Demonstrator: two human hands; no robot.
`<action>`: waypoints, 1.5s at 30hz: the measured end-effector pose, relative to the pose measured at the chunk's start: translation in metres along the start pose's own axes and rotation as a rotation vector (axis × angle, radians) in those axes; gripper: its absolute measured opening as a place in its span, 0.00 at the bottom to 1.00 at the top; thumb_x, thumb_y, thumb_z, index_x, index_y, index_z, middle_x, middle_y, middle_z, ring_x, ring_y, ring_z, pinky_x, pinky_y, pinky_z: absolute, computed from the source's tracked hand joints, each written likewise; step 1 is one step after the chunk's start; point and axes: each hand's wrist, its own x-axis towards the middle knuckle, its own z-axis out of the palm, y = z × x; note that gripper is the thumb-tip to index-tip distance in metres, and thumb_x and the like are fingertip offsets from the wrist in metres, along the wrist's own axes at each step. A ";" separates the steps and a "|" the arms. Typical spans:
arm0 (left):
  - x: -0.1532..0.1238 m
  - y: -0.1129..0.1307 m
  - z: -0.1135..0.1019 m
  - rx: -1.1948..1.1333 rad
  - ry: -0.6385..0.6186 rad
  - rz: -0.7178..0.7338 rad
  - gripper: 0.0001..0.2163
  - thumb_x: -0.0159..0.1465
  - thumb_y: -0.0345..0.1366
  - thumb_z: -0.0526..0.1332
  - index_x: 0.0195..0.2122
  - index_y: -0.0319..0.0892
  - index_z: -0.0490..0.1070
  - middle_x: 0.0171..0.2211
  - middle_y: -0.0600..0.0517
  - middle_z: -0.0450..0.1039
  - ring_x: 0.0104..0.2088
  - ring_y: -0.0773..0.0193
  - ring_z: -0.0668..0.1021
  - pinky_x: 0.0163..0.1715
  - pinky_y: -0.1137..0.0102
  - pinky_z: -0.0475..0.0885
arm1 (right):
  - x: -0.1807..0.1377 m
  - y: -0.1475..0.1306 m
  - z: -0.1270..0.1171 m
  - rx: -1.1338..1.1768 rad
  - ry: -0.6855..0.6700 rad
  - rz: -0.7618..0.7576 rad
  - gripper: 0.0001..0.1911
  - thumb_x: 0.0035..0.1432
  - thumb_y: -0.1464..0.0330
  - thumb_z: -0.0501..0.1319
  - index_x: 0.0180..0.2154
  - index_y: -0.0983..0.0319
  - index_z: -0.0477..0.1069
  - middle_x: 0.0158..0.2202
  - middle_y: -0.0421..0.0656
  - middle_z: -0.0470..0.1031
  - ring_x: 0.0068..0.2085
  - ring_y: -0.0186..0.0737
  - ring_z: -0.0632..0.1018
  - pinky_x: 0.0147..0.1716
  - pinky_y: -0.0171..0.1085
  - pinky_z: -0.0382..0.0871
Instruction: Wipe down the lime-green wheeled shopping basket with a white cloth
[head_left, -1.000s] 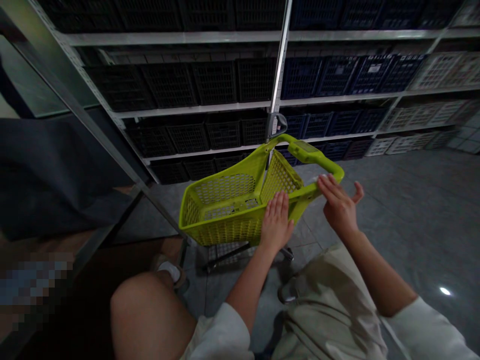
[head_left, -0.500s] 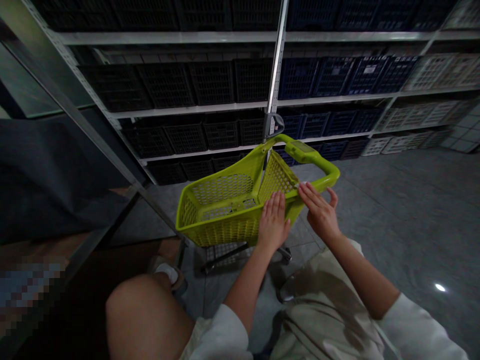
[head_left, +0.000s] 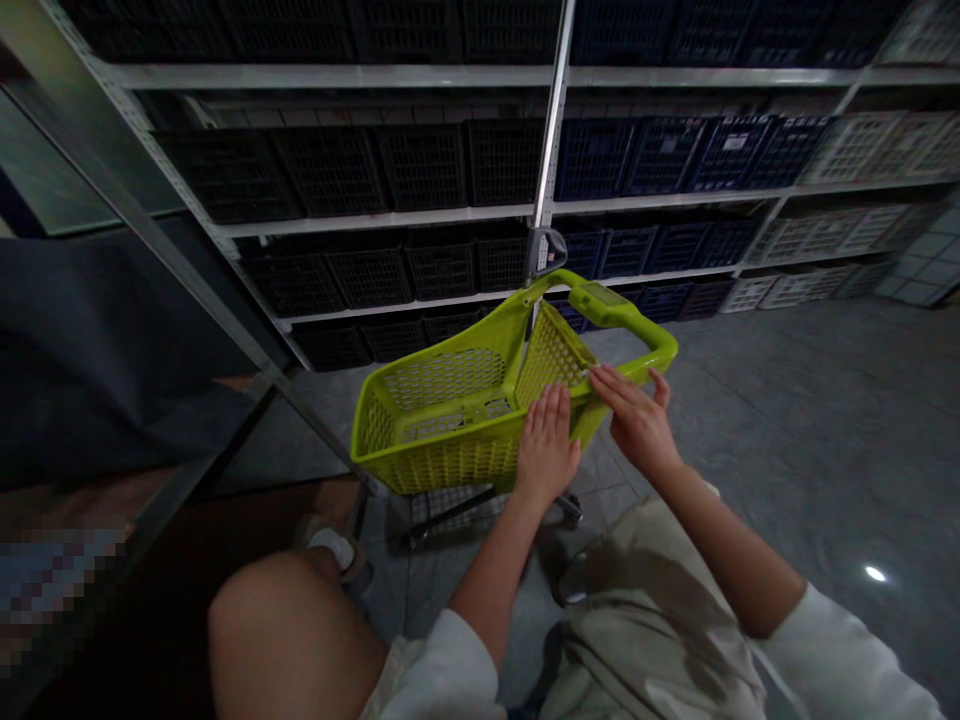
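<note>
A lime-green plastic shopping cart point(head_left: 427, 472) stands sideways before my knees, its handle end to the right. My left hand point(head_left: 547, 440) lies with stretched fingers against the near side wall, fingertips at the top rim. Farther right, my right hand point(head_left: 637, 415) rests on the rim near the base of the handle point(head_left: 637, 325), fingers extended and thumb apart. Neither hand wraps around the cart. The perforated flap point(head_left: 553, 350) inside the cart slants up by the handle. No goods show in the basket.
Behind the cart, white metal shelves point(head_left: 450, 215) hold rows of black crates point(head_left: 424, 165), blue crates point(head_left: 667, 150) and pale crates point(head_left: 855, 145). A metal frame post point(head_left: 187, 270) runs diagonally at left beside dark cloth point(head_left: 90, 370). Grey tiled floor point(head_left: 787, 420) extends to the right.
My right hand has shifted slightly to the left along the cart's rim. My left hand and the cart stay practically in place.
</note>
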 end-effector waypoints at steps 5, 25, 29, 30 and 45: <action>0.000 0.001 0.001 -0.012 0.002 0.004 0.39 0.67 0.40 0.55 0.72 0.31 0.36 0.73 0.39 0.44 0.73 0.52 0.48 0.70 0.53 0.53 | 0.009 0.060 -0.019 -0.090 0.142 0.220 0.30 0.55 0.81 0.50 0.57 0.58 0.70 0.59 0.48 0.75 0.61 0.49 0.73 0.66 0.61 0.39; -0.001 0.000 -0.001 0.041 -0.032 0.019 0.41 0.66 0.42 0.57 0.71 0.28 0.36 0.73 0.37 0.42 0.73 0.51 0.46 0.71 0.55 0.52 | 0.017 0.050 -0.018 -0.115 0.123 0.293 0.25 0.56 0.79 0.50 0.51 0.60 0.74 0.56 0.50 0.78 0.58 0.49 0.76 0.64 0.60 0.42; 0.000 0.000 -0.001 0.007 -0.018 0.016 0.41 0.65 0.40 0.58 0.71 0.29 0.36 0.73 0.37 0.44 0.73 0.51 0.47 0.70 0.53 0.53 | 0.016 -0.016 0.003 -0.047 0.019 0.136 0.26 0.57 0.80 0.50 0.52 0.60 0.74 0.55 0.48 0.79 0.58 0.47 0.75 0.65 0.55 0.42; -0.001 -0.001 -0.002 -0.002 -0.011 0.019 0.40 0.65 0.39 0.58 0.71 0.30 0.36 0.73 0.38 0.44 0.73 0.51 0.47 0.70 0.53 0.54 | 0.014 -0.029 0.007 -0.027 -0.003 0.097 0.27 0.57 0.81 0.50 0.54 0.60 0.73 0.55 0.48 0.78 0.59 0.46 0.75 0.65 0.54 0.43; -0.004 -0.003 -0.002 0.047 -0.013 0.020 0.39 0.67 0.42 0.56 0.72 0.30 0.36 0.73 0.38 0.44 0.73 0.52 0.48 0.70 0.55 0.54 | 0.019 0.067 -0.022 -0.077 0.170 0.372 0.27 0.55 0.78 0.50 0.52 0.59 0.74 0.56 0.50 0.77 0.57 0.50 0.76 0.60 0.58 0.49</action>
